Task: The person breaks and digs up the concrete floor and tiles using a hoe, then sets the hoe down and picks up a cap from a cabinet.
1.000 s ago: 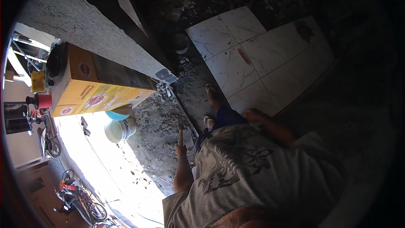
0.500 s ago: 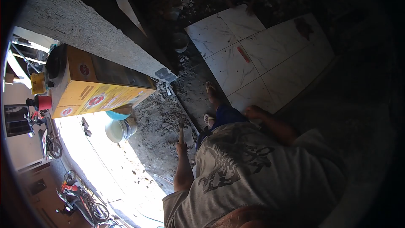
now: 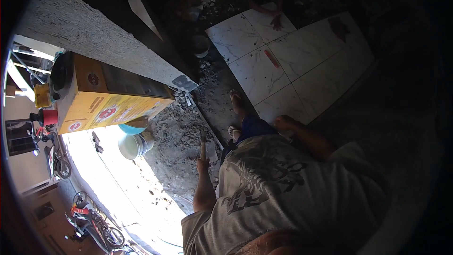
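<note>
My left hand [image 3: 203, 163] is closed around the pale handle of a long, thin tool [image 3: 203, 148]. The tool's far end blends into the rubble, so its kind is unclear. On the other side of my body, my right hand [image 3: 284, 123] hangs in shadow by the near edge of the white marbled tiles [image 3: 255, 78]. Its fingers look curled, and whatever they may hold is hidden. An orange-red strip-like object [image 3: 271, 59] lies on the tiles. At the far end, another person's hand [image 3: 276, 21] is spread on a tile.
Broken rubble [image 3: 174, 137] covers the ground beside my sandalled feet [image 3: 234, 132]. A white bucket [image 3: 132, 146] stands near a yellow cabinet [image 3: 108, 108]. A concrete pillar [image 3: 108, 33] slants overhead. Another bucket [image 3: 201, 47] is beside the tiles. Motorbikes [image 3: 92, 224] stand outside.
The other person's hand has moved further onto the far tile, and its fingers now show spread. My two hands have hardly moved. The view has shifted slightly.
</note>
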{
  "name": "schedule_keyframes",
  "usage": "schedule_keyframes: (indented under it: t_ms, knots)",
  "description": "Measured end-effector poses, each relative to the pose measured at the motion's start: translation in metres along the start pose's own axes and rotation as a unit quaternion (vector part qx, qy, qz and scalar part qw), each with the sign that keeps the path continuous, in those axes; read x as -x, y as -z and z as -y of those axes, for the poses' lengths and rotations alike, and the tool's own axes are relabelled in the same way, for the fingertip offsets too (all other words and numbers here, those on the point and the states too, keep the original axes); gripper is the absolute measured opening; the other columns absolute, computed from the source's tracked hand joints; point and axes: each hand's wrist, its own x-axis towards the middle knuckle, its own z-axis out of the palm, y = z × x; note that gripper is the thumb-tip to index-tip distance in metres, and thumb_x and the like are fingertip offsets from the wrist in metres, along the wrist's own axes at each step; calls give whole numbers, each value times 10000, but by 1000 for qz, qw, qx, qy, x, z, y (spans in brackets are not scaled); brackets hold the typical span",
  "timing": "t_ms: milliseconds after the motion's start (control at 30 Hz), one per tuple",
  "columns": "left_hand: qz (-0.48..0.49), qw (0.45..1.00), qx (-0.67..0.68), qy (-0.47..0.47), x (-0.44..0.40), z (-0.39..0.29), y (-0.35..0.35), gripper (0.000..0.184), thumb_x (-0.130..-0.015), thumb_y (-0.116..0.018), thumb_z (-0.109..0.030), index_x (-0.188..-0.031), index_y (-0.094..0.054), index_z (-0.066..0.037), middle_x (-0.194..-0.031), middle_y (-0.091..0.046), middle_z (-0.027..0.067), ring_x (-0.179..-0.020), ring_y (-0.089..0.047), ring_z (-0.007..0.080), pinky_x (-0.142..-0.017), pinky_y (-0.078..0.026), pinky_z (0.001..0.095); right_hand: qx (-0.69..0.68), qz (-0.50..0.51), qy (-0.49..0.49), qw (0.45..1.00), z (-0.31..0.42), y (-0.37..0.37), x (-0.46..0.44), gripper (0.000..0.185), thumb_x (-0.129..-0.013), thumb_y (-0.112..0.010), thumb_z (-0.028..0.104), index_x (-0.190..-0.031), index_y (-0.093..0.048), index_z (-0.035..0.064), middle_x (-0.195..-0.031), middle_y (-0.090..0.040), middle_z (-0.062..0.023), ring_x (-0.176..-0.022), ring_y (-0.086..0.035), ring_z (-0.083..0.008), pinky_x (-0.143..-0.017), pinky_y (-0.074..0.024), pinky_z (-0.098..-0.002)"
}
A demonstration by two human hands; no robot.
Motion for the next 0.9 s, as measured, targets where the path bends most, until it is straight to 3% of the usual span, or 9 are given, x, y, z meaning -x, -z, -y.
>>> schedule_keyframes:
  t_ms: [100,200,400,900]
  knots:
    - [37,997,63,31,-6,6,-1,573,-696,-704,-343,-1089,-508,24,-920,-630,230,-919,-609,375,-777,-487,449,10,11,-1,1000,0,3,2,381,-764,-605,367,-945,-632,33,-945,-628,-197,-905,-607,-331,-802,-464,-404]
    - [-15,1000,-19,9,-52,43,-26,578,-678,-712,-364,-1059,-528,28,-927,-625,239,-937,-599,381,-783,-482,455,33,4,13,999,-1,3,5,382,-765,-605,374,-945,-634,38,-944,-631,-192,-907,-608,-328,-799,-467,-406]
    - [-29,999,-14,25,-38,24,-24,523,-674,-710,-374,-973,-576,34,-925,-622,245,-927,-597,390,-779,-478,461,45,5,13,999,0,6,6,375,-772,-603,374,-941,-633,40,-948,-631,-189,-914,-605,-335,-805,-466,-406]
    - [-52,998,-34,8,-38,25,-27,474,-669,-729,-341,-937,-588,24,-920,-623,237,-923,-594,395,-775,-475,469,23,5,42,999,-5,4,3,379,-791,-592,361,-962,-622,24,-960,-621,-203,-913,-600,-344,-800,-459,-415]
